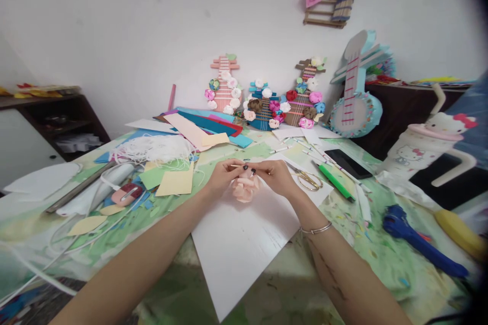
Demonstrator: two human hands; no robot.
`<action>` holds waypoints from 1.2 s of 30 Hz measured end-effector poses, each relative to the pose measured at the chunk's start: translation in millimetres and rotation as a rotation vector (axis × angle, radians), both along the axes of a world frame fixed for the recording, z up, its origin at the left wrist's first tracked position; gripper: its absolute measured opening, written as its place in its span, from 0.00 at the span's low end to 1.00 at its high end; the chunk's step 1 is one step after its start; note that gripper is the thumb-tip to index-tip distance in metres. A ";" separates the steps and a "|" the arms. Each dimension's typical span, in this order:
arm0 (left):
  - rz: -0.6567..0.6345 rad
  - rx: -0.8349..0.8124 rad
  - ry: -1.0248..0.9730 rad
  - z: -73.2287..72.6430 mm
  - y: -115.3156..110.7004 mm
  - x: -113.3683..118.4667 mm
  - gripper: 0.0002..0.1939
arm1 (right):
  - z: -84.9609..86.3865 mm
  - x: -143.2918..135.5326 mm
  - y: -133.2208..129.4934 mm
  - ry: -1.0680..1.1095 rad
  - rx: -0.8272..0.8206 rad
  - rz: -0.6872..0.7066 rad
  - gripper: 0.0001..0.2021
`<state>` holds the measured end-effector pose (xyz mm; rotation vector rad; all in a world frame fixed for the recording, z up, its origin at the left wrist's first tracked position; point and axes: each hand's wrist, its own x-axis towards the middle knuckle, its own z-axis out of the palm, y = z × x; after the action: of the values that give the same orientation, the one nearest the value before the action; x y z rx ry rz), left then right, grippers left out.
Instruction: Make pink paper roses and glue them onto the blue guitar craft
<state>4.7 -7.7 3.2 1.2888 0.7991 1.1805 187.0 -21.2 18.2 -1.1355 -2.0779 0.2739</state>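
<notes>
Both hands meet over the upper part of a white sheet point(247, 244) on the table. Between them is a ruffled pale pink paper flower point(245, 189). My left hand point(227, 173) pinches the flower's upper edge, its thumb near the middle. From the other side, my right hand point(275, 175) pinches close to the same spot, with a thin pale strip between the fingertips. The fingertips partly cover the top of the flower. Gold-handled scissors point(309, 180) lie just right of my right hand.
Left are a white string pile point(152, 150), yellow paper point(174, 183) and a pink mouse point(127, 194). Right are a green marker point(335, 182), a phone point(348, 163), a blue glue gun point(423, 244) and a tumbler point(415, 150). Flowered paper instruments point(261, 111) stand behind.
</notes>
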 end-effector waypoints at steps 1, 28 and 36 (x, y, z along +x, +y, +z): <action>0.012 0.015 0.011 0.0 -0.1 -0.2 0.14 | 0.5 -0.6 -0.1 0.014 -0.007 -0.009 0.16; 0.020 0.151 0.188 2.6 -6.5 -0.9 0.13 | 10.0 -6.8 -6.7 0.158 -0.026 -0.062 0.08; -0.013 0.197 0.163 1.8 -6.0 -1.0 0.13 | 9.6 -7.9 -6.6 0.165 -0.015 -0.086 0.06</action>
<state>3.6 -13.7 4.9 1.5660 0.8052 1.1768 179.0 -27.8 27.8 -1.1679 -1.8807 0.3312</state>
